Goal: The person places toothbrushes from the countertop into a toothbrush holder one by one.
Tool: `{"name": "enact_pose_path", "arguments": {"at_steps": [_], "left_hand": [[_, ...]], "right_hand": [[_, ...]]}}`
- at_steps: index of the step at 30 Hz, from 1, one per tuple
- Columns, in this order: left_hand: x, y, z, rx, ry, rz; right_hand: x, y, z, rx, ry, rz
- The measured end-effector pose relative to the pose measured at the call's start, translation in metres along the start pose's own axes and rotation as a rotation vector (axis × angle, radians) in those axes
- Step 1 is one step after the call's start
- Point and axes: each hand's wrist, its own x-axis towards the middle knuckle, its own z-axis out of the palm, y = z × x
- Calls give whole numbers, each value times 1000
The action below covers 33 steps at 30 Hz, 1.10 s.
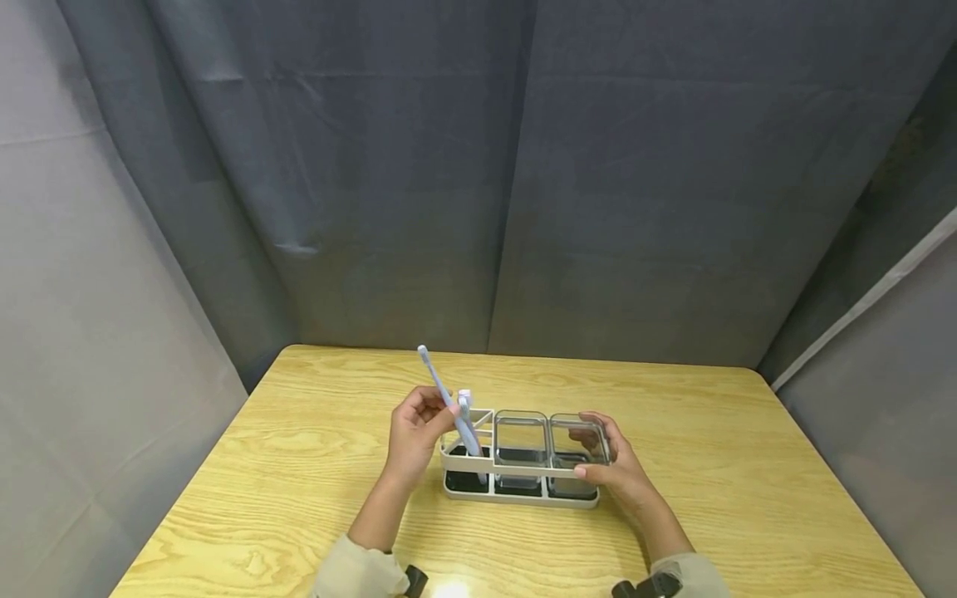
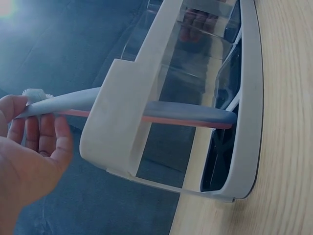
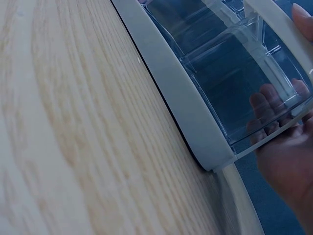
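Observation:
A white toothbrush holder (image 1: pixel 516 501) with an open frame and a dark base stands on the table. My left hand (image 1: pixel 411 440) pinches a light blue toothbrush (image 1: pixel 434 375) between thumb and fingers. Its head points up and left, and its handle end reaches down into the holder's left compartment. Beside it leans a second toothbrush (image 1: pixel 465 399); the left wrist view shows a pink handle (image 2: pixel 171 121) along the blue one. At the holder's right end, my right hand (image 1: pixel 628 477) grips the frame, thumb at the front and fingers behind a clear cup (image 1: pixel 579 444).
Another clear cup (image 1: pixel 521 428) sits in the holder's middle compartment. The light wood table (image 1: pixel 299 473) extends around the holder on all sides. Grey curtains (image 1: pixel 389 208) hang behind and on both sides of the table.

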Motion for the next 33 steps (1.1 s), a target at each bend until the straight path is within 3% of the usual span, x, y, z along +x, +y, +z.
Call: {"name": "enact_pose_path", "arguments": {"at_steps": [16, 26, 33], "left_hand": [[-1, -5, -2, 151, -8, 3], [-3, -3, 0, 219, 21, -41], [-7, 13, 9, 274, -10, -11]], "right_hand": [[0, 1, 0, 8, 5, -9], [0, 4, 1, 11, 6, -4], [0, 5, 0, 16, 15, 3]]}}
